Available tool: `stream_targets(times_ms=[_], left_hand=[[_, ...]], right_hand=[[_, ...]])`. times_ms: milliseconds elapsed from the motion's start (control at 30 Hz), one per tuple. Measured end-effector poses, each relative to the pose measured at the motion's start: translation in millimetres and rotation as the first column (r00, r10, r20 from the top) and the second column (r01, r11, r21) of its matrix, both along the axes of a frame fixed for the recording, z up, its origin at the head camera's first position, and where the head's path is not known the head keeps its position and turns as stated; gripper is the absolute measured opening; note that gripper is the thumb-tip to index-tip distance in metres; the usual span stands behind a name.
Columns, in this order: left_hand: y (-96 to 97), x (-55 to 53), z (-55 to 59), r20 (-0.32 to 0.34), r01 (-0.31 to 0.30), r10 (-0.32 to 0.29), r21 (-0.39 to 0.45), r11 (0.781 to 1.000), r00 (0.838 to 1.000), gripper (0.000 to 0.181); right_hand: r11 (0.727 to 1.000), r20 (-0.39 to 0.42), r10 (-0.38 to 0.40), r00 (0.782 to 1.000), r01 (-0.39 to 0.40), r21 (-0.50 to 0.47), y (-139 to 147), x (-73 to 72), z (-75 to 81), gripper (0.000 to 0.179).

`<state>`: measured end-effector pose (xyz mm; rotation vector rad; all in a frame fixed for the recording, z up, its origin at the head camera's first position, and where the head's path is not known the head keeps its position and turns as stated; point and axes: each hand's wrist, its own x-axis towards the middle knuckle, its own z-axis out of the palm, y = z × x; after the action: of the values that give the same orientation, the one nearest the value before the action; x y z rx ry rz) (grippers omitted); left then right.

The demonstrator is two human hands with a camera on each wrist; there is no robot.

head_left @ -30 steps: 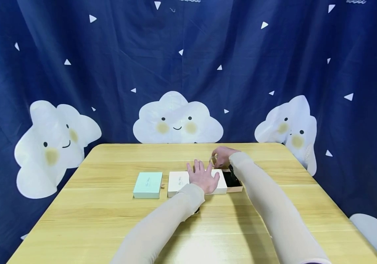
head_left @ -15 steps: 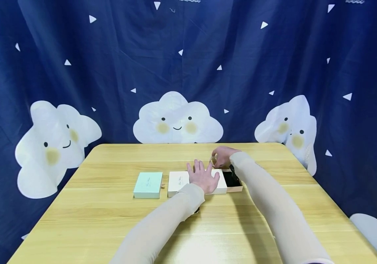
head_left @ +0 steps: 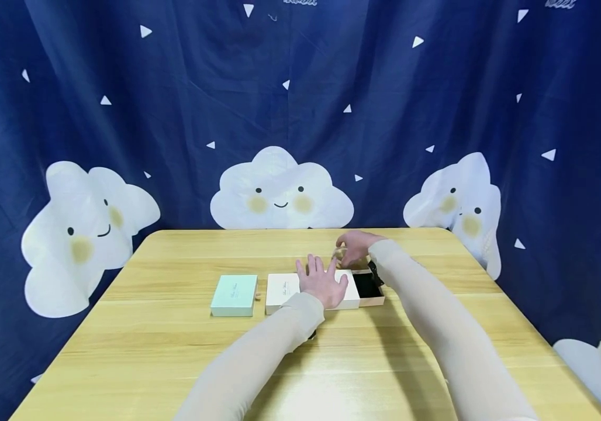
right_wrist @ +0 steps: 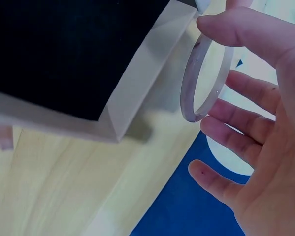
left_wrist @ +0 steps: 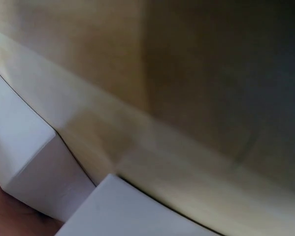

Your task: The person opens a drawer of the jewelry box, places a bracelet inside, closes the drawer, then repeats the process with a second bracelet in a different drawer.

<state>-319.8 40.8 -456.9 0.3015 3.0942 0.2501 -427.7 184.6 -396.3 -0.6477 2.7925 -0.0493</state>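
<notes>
My left hand (head_left: 324, 289) lies with fingers spread on top of the right-hand white box (head_left: 351, 290). From that box's right side a drawer (head_left: 372, 302) with a black lining (right_wrist: 49, 54) sticks out. Just behind the box, my right hand (head_left: 355, 248) pinches a glossy, pale lavender bangle (right_wrist: 187, 93) between thumb and index finger. Its other fingers are loosely bent, some close behind the ring. In the right wrist view the bangle hangs beside the drawer's pale corner, apart from it. The left wrist view catches two white box corners and a little skin.
Left of the hands, another white box (head_left: 280, 290) with small print stands beside the first. Further left is a mint-green box (head_left: 234, 294) with a small tab on its right side. A blue curtain (head_left: 290, 117) with clouds hangs behind the wooden table (head_left: 121, 351).
The bangle seems slightly turned in my right hand, showing differently between the fingers. My left hand stays put on the box. The head view has shifted a little.
</notes>
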Motion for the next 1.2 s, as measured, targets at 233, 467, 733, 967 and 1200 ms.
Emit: stream_targets(times_ms=[233, 467, 733, 967, 1200], left_hand=[[-0.5, 0.5, 1.4, 0.01, 0.002, -0.002, -0.016, 1.0, 1.0, 0.067], [-0.1, -2.4, -0.8, 0.012, 0.002, -0.002, -0.005, 1.0, 1.0, 0.067], [0.8, -3.9, -2.1, 0.019, -0.004, 0.005, -0.031, 1.0, 1.0, 0.067], [1.2, -4.7, -3.5, 0.027, -0.001, 0.002, -0.032, 0.999, 1.0, 0.068], [1.0, -1.1, 1.3, 0.026, 0.002, -0.001, -0.025, 1.0, 1.0, 0.066]], right_hand=[[0.999, -0.011, 0.043, 0.999, -0.043, -0.018, 5, 12.2, 13.9, 0.065], [0.997, -0.024, 0.071, 0.997, -0.072, -0.038, 12, 25.0, 28.2, 0.064], [0.997, -0.018, 0.077, 0.997, -0.078, -0.03, 18, 35.6, 32.8, 0.063], [0.992, -0.046, 0.128, 0.991, -0.128, 0.013, 21, 46.2, 33.7, 0.058], [0.991, -0.048, 0.128, 0.991, -0.127, 0.036, 25, 59.6, 37.1, 0.059]])
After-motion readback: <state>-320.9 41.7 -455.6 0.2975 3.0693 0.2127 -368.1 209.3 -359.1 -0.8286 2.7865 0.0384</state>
